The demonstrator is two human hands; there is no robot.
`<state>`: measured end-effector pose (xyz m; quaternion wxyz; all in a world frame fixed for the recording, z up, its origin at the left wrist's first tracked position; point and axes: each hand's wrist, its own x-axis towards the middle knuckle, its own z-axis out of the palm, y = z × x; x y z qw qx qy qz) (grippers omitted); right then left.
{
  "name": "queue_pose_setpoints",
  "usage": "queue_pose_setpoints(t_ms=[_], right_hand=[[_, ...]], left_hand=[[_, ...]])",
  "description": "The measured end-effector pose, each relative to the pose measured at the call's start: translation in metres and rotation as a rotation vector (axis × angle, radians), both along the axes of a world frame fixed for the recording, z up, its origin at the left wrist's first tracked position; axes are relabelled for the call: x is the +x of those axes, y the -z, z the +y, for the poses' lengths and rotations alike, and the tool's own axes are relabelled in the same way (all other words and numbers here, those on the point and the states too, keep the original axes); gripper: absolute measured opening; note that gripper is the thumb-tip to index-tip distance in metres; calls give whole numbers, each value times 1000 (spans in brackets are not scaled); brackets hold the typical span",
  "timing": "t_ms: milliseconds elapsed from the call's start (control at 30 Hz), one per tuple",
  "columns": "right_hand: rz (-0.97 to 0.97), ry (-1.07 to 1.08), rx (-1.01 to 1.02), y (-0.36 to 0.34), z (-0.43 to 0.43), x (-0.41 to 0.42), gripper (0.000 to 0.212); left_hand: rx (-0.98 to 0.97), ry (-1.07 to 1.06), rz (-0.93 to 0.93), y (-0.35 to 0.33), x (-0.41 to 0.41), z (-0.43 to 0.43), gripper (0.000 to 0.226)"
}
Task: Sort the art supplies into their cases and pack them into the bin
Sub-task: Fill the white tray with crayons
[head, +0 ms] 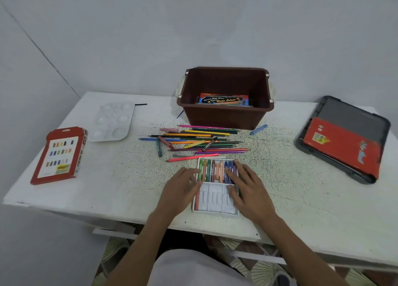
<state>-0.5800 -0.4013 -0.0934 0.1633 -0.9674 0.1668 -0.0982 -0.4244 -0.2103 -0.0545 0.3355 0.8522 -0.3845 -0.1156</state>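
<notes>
Between the left hand point(182, 187) and the right hand point(249, 188), a white tray point(215, 202) holds crayons point(213, 171) in green, orange, red, peach and blue. Beyond the hands, pencils point(200, 139) in pink, yellow, orange, green and purple lie on a white table point(107, 178) speckled with dark dots; farther off, a brown bin point(221, 119) holds a blue-and-red box point(224, 100). To the hands' left, a red pastel box point(58, 156) and white palette point(112, 121); to their right, a red case point(340, 147) on a dark grey lid point(349, 113).
</notes>
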Motion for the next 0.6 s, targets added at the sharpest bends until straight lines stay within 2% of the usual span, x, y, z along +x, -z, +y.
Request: queue_pose_setpoints(t_ms=[200, 600], right_hand=[[-19, 19, 29, -1, 1, 0, 52], [-25, 41, 22, -1, 1, 2, 53]], left_hand=[[40, 72, -197, -8, 19, -44, 27], [180, 270, -376, -13, 40, -95, 28]])
